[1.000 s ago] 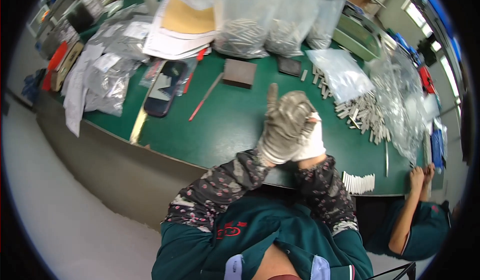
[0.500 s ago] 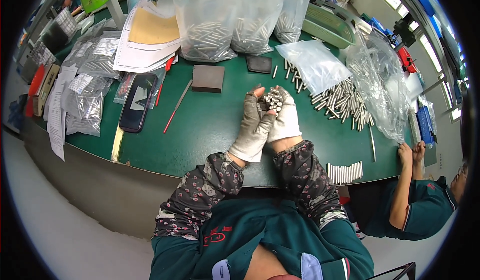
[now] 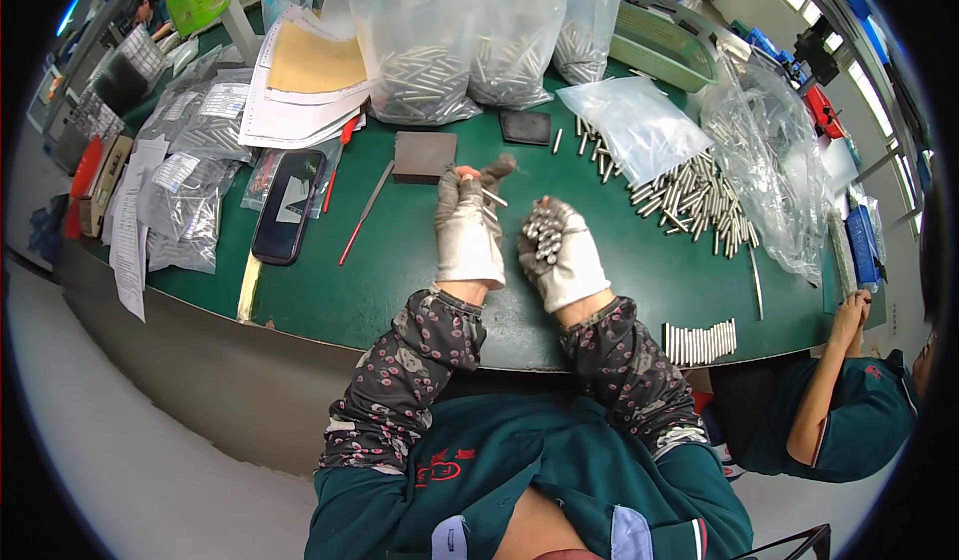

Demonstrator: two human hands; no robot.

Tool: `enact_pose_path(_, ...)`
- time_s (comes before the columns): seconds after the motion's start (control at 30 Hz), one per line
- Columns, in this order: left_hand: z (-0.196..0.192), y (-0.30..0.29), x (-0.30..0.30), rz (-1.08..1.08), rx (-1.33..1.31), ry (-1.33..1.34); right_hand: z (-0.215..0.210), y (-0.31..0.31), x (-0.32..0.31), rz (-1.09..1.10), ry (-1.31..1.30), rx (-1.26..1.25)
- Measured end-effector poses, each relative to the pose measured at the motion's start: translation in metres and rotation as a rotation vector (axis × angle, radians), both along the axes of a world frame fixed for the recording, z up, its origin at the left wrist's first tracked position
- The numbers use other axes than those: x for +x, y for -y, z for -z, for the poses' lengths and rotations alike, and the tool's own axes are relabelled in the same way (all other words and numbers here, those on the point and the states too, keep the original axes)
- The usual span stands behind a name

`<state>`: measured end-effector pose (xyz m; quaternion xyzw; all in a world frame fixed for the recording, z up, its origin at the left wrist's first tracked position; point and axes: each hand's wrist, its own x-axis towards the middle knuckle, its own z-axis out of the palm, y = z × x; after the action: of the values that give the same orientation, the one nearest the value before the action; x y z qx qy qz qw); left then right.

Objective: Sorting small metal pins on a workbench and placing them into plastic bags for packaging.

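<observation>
My right hand, in a worn white fingerless glove, is closed around a bundle of short metal pins, their ends pointing up. To its left, my left hand, gloved the same way, has a single metal pin between its fingers and thumb; the thumb is slightly smeared by motion. Both hands are above the green tabletop, apart from each other. A dark grey block lies just beyond my left hand. On the right is a heap of loose pins, partly under a clear plastic bag.
A neat row of pins lies at the front edge. Bags of pins stand at the back beside a green tray. Left are a phone, a red-handled file and papers. A co-worker's hands are at far right.
My hands have moved apart. The left has gone left with one pin, while the right keeps the bundle. The whole view has shifted slightly.
</observation>
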<state>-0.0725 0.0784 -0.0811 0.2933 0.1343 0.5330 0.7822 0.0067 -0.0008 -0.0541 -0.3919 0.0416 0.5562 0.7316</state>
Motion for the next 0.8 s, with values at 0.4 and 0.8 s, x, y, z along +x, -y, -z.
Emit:
enact_pose_path(0.4,0.025,0.025,-0.011,0.081,0.448,-0.413,0.016,0.003,-0.01,0.094,-0.081,0.092)
enact_pose_path(0.8,0.008,0.033,-0.02,-0.006,0.885,-0.883,0.009,0.004,-0.005,0.096,0.087,0.112)
